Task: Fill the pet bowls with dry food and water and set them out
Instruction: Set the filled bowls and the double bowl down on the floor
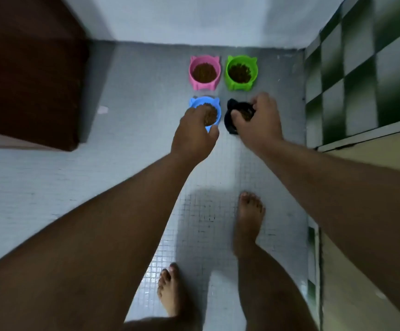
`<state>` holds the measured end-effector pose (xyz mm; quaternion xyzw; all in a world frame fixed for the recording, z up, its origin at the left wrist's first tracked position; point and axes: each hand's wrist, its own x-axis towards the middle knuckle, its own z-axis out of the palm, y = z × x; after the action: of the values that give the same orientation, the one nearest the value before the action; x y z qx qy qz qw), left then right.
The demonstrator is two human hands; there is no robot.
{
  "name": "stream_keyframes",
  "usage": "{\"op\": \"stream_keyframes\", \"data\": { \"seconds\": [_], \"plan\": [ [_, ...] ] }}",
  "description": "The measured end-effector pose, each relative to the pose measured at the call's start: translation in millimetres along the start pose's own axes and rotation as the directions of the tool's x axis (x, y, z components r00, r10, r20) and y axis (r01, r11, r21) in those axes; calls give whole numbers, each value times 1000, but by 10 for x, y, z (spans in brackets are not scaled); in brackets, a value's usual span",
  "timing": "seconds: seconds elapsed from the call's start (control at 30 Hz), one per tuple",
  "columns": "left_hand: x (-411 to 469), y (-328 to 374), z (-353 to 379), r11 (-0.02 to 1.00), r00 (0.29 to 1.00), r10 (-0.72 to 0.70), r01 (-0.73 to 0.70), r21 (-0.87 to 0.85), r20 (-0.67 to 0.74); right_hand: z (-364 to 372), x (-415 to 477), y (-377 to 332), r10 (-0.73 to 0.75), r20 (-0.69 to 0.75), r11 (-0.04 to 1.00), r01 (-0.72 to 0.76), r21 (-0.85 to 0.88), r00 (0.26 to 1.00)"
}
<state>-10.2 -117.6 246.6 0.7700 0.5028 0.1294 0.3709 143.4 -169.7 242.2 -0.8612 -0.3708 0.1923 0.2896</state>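
Brown wooden furniture (27, 68), dark, at the left edge of the floor; floor (134, 96) of small pale mosaic tiles, carrying four cat-eared bowls in a two-by-two block near the far wall.

Pink bowl (191, 76), far left of the block, filled with brown dry food (204, 72); untouched.

Blue bowl (202, 101), just in front of the pink one, also holding dry food; left hand (194, 136) grasps its near rim, fingers curled down over the edge and onto the food, thumb against the near right side.

Green bowl (229, 77), far right of the block, just beside the pink one, filled with dry food; untouched.

Black bowl (229, 118), in front of the green one, dry food inside; right hand (260, 123) clasps it from above, thumb on the near left rim, fingers hooked over the far rim; whether either held bowl rests on the floor cannot be told.

Bare feet (250, 211), both on the tiles nearer the camera.

Green-and-white chequered wall (361, 68) along the floor's right edge.
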Motion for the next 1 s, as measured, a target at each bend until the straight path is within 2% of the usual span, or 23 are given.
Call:
{"op": "stream_keyframes", "data": {
  "seconds": [0.23,0.43,0.53,0.63,0.87,1.0],
  "plan": [
    [-1045,1043,-1349,986,990,137,-140,88,37,-1650,-1373,-877,-21,-11,999,21,-36,1000],
    [-2032,1848,-1966,982,981,157,-168,92,113,-2646,-2484,-1346,92,-59,991,-86,106,994],
    [-2642,2142,-2081,976,969,174,-193,102,175,-3024,-3073,-1473,100,-72,985,-89,148,992],
    [-3298,2381,-2093,973,965,193,-212,93,177,-3361,-3721,-1435,116,-104,973,-92,213,988],
    [-5059,2908,-1777,946,932,308,-322,45,191,-4151,-5631,-832,285,-186,908,-203,366,940],
    [-5850,3262,-1563,932,907,360,-362,-32,218,-4597,-6506,-513,326,-250,890,-207,406,912]
  ]
}}
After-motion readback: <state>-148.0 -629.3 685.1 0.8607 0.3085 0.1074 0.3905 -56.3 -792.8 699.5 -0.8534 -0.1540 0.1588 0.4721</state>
